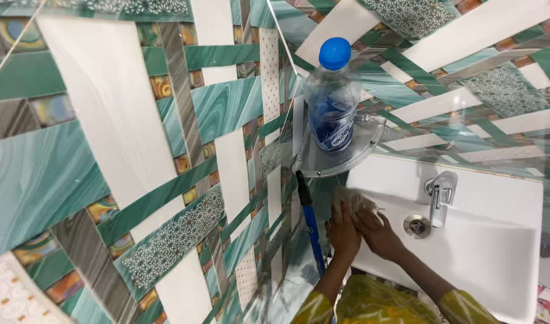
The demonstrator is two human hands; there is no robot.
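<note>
Here the left hand (342, 233) and right hand (378, 233) press together, fingers closed on a pale cloth (353, 201) against the white sink's (497, 240) corner; a blue-handled tool (311, 222) stands left of them, a tap (440, 195) to their right, a bottle (332, 102) above

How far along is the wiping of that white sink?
Hard to tell what is already done: the white sink looks clean throughout. In hand: both the left hand and the right hand press a pale cloth onto the sink's back left corner, under the glass corner shelf. The chrome tap and the drain sit untouched.
</note>
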